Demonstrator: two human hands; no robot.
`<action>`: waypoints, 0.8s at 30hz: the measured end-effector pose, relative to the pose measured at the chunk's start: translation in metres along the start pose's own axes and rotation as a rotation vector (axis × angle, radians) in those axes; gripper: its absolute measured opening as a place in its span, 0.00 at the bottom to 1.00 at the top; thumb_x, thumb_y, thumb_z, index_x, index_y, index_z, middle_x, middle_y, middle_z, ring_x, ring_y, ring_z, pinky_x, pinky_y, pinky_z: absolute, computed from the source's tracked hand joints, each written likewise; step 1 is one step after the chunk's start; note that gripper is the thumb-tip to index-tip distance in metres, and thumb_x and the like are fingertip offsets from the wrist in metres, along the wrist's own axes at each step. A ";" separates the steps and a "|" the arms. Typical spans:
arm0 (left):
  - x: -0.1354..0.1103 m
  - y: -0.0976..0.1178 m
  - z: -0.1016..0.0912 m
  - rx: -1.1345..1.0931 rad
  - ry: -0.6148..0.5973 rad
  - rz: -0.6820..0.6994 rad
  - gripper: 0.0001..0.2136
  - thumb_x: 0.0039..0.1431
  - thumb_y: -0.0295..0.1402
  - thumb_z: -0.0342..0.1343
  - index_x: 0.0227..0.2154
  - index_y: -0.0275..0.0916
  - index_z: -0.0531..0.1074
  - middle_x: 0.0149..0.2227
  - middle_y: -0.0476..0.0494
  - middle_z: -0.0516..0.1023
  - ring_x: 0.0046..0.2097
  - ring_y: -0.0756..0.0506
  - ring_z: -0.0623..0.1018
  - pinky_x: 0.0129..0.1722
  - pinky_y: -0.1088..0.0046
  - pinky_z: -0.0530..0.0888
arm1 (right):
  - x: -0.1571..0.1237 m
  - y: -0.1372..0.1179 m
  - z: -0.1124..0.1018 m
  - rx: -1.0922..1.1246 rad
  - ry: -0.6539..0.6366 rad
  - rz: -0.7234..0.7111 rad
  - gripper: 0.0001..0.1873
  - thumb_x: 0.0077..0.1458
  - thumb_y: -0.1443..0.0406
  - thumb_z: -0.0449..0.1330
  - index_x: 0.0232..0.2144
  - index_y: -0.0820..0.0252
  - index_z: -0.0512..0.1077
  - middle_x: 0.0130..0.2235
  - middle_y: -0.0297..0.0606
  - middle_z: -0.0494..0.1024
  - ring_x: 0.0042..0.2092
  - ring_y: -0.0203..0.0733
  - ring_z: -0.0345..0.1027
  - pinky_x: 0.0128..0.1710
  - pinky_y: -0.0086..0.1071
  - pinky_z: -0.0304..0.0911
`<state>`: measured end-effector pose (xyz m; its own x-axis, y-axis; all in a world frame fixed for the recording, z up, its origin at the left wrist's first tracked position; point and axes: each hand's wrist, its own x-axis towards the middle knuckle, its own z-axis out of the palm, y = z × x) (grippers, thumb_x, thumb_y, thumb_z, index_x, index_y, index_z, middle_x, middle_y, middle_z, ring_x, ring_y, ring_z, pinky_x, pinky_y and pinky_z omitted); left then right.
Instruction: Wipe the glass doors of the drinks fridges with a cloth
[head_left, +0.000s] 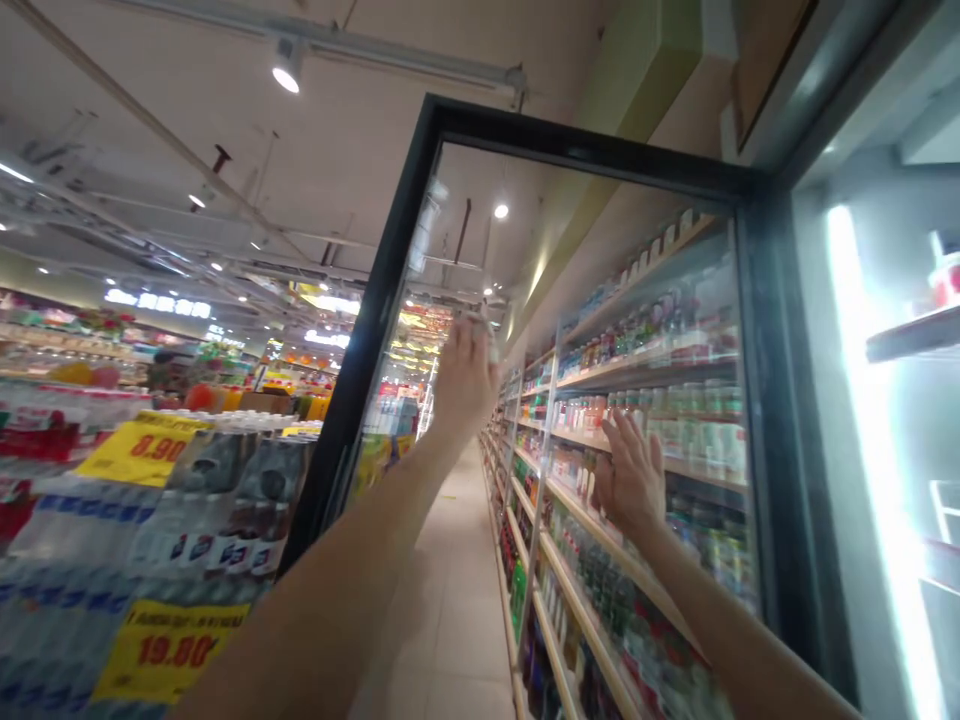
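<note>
A glass door with a black frame (577,150) stands swung out in front of me. My left hand (465,375) is raised at the upper middle of the pane, back towards me, fingers bent together and a little blurred. A small pale patch shows beside its fingertips; whether it is a thing in the hand or a reflection is unclear. Lower and to the right, my right hand (634,475) is held up at the glass with its fingers apart and nothing in it. Whether either palm touches the pane is hidden.
To the right is a lit cooler interior with a shelf (911,335). Through the glass, long shelves of bottles (592,440) run along a tiled aisle floor (450,590). Stacked bottle packs (217,540) with yellow price signs (142,448) stand on the left.
</note>
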<state>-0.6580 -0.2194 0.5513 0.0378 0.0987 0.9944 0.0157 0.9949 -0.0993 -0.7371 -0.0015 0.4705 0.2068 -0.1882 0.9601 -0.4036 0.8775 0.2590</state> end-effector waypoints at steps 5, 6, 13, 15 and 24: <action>-0.011 0.002 0.004 -0.035 -0.099 0.475 0.26 0.62 0.34 0.39 0.63 0.36 0.47 0.65 0.40 0.52 0.66 0.43 0.49 0.64 0.61 0.54 | 0.001 0.000 -0.001 0.014 0.017 -0.007 0.26 0.57 0.65 0.48 0.58 0.57 0.57 0.60 0.45 0.63 0.63 0.46 0.52 0.61 0.47 0.46; -0.015 0.002 0.004 -0.045 -0.130 0.613 0.25 0.63 0.35 0.39 0.63 0.39 0.47 0.65 0.43 0.53 0.66 0.46 0.49 0.64 0.65 0.54 | 0.001 0.001 -0.001 0.020 0.025 -0.011 0.25 0.57 0.65 0.48 0.58 0.57 0.58 0.59 0.45 0.64 0.63 0.46 0.52 0.61 0.46 0.46; -0.019 -0.049 -0.012 0.028 -0.037 0.272 0.27 0.62 0.32 0.39 0.63 0.32 0.43 0.66 0.36 0.44 0.67 0.39 0.42 0.64 0.54 0.51 | 0.001 0.000 -0.002 0.036 0.041 0.006 0.26 0.56 0.65 0.50 0.58 0.57 0.58 0.59 0.45 0.64 0.63 0.46 0.51 0.62 0.46 0.45; -0.030 -0.053 -0.016 0.012 -0.173 0.635 0.27 0.62 0.34 0.40 0.64 0.39 0.43 0.67 0.43 0.44 0.67 0.44 0.44 0.64 0.62 0.50 | 0.001 0.000 -0.002 0.035 0.036 0.000 0.26 0.56 0.65 0.50 0.58 0.57 0.58 0.59 0.45 0.64 0.63 0.46 0.52 0.62 0.45 0.45; -0.036 -0.077 -0.028 0.030 -0.085 0.366 0.27 0.61 0.32 0.40 0.63 0.37 0.46 0.67 0.41 0.45 0.67 0.43 0.44 0.63 0.59 0.52 | 0.001 0.002 -0.001 0.031 0.069 -0.016 0.23 0.56 0.65 0.50 0.55 0.59 0.62 0.58 0.46 0.65 0.62 0.46 0.54 0.61 0.44 0.47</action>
<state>-0.6325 -0.3001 0.5221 -0.0476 0.4480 0.8928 -0.0126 0.8935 -0.4490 -0.7367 0.0007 0.4720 0.2741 -0.1704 0.9465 -0.4274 0.8601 0.2786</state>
